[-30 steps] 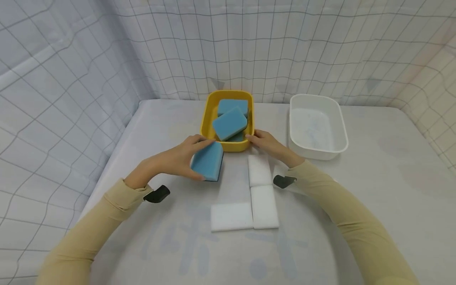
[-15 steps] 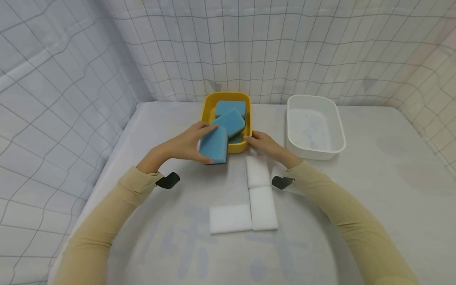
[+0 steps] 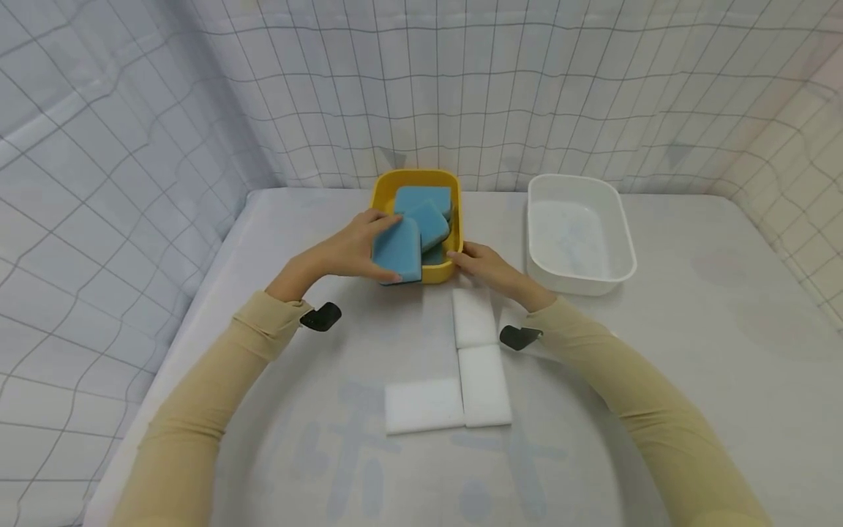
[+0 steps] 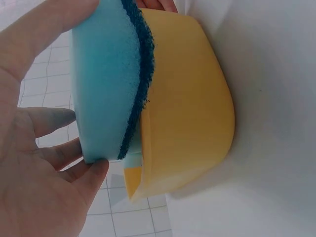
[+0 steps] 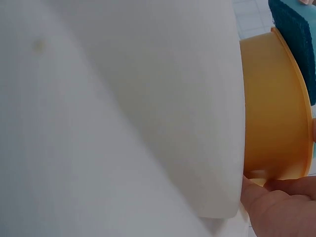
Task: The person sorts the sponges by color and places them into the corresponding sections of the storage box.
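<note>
My left hand (image 3: pixel 352 247) grips a blue sponge (image 3: pixel 398 250) by its edges, thumb on one side and fingers on the other. The sponge's dark scouring side (image 4: pixel 139 64) faces down in the left wrist view, right at the rim of the yellow tub (image 4: pixel 192 98). It overlaps the tub's front left corner in the head view. Inside the tub lie several more blue sponges (image 3: pixel 424 197), partly covered by the held one. At the tub's front right corner, my right hand (image 3: pixel 490 271) pinches the rim, with fingers against the wall in the right wrist view.
A white tub (image 3: pixel 579 282) stands to the right of the yellow one, with nothing in it. Three white sponge blocks lie on the table in an L: an upper block (image 3: pixel 474 318), a lower block (image 3: pixel 484 384) and a left block (image 3: pixel 424 406). Grid-patterned curtains (image 3: pixel 421 88) hang behind.
My left hand has carried the blue sponge up and forward from the table in front of the yellow tub to over its front left rim. My right hand stays at the tub's corner.
</note>
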A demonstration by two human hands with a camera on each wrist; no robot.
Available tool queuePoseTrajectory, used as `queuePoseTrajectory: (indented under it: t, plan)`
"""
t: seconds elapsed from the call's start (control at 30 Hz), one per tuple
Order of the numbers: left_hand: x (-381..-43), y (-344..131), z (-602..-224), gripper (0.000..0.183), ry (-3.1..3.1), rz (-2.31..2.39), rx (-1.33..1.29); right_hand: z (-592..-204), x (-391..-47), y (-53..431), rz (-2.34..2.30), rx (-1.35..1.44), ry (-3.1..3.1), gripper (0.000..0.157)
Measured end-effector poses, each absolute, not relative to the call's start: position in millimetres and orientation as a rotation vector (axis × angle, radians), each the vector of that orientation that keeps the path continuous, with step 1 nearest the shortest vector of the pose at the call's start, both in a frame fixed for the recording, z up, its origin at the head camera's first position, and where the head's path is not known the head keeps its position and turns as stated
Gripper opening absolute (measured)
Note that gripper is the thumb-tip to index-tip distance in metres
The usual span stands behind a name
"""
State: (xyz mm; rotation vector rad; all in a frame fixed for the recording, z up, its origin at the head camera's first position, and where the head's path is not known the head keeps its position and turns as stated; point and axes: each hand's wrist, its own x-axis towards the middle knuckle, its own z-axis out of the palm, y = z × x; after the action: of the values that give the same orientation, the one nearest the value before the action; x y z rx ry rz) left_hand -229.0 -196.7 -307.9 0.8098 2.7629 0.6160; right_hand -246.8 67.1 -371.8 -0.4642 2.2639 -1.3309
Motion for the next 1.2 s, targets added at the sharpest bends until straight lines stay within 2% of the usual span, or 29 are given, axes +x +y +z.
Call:
queuePoseTrajectory:
  t: [0.43,0.6,0.87,1.2]
  plan:
    - [-251.6,-192.5,-306.7,0.1,2.841,0.517,0.704,-373.3,-245.2,65.5,-1.368,-0.461,2.214,0.054]
    - [-253.6,-192.3,-306.0,0.102,2.864,0.521,0.657,-373.0,-245.1,64.6,-1.368,-0.48,2.217,0.05]
    - [-252.0,-188.4,-315.0,0.109,2.858,0.534,0.638,-371.5,-244.3,65.6,-1.364,-0.476,2.224,0.055]
    - [-245.2,-186.9,-320.2,0.098,2.898,0.594,0.672,-372.0,-245.9,68.4,-1.333,-0.463,2.246,0.056]
